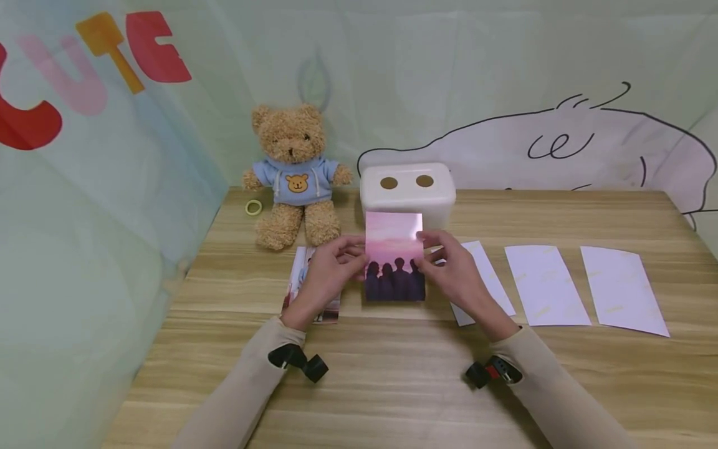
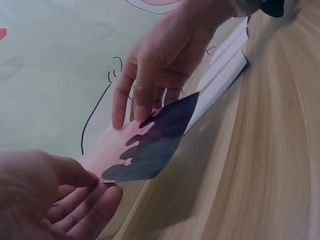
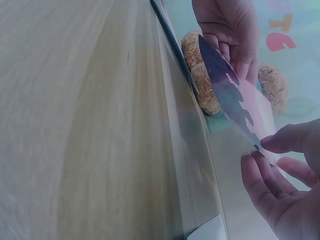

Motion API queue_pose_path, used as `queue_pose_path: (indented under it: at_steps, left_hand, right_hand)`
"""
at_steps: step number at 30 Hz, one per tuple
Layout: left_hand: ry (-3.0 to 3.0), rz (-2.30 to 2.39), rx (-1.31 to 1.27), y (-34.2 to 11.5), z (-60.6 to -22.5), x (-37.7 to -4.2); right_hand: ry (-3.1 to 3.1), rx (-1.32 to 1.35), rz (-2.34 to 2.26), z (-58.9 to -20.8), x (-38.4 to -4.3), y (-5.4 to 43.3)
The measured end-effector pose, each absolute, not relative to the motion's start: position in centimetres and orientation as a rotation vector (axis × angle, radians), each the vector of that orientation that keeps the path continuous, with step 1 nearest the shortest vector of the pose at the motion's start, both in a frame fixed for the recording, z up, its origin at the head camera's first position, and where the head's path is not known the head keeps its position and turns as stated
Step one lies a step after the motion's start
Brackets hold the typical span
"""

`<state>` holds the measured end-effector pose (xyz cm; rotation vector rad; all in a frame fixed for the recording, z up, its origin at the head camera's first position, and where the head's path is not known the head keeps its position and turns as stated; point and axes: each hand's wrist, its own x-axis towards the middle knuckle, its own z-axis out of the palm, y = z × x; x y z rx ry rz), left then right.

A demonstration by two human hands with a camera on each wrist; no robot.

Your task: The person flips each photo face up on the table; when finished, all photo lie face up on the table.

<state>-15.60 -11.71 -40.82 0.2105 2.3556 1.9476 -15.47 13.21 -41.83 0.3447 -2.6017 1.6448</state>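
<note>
A glossy photo (image 1: 395, 249) with a pink sky and a row of dark silhouetted people is held up off the table, its picture toward the head camera. The left hand (image 1: 335, 267) pinches its left edge between thumb and fingers. On the opposite edge the right hand (image 1: 451, 265) pinches it the same way. In the left wrist view the photo (image 2: 160, 142) bows a little between both hands, above the wood. Under the left forearm lies another photo (image 1: 331, 308), partly hidden. Beside the right hand a white sheet (image 1: 488, 280) is partly covered by that arm.
Two more white sheets (image 1: 546, 287) (image 1: 625, 290) lie in a row to the right on the wooden table (image 1: 392, 386). A white box with two round holes (image 1: 407, 194) stands behind the photo. A teddy bear (image 1: 297, 178) sits at the back left, near a small yellowish ring (image 1: 253, 207).
</note>
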Motion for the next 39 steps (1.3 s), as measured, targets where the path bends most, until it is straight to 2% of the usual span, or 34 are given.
queue_pose_path:
  at_steps: [16,25,39]
  left_hand:
    - [2.583,1.709,0.224,-11.9,-41.8,-15.9]
    - [2.668,1.544,0.342,-12.0,-42.2,-16.0]
    - [2.632,1.432,0.334,-12.1,-42.2,-15.7]
  right_hand:
    - [-2.726,0.31,1.608,-41.9,-15.5,13.2]
    - [-2.767,0.344,1.568,-42.2,-15.5,13.3]
    - [-2.851,0.429,1.457,-42.7,-15.6,13.0]
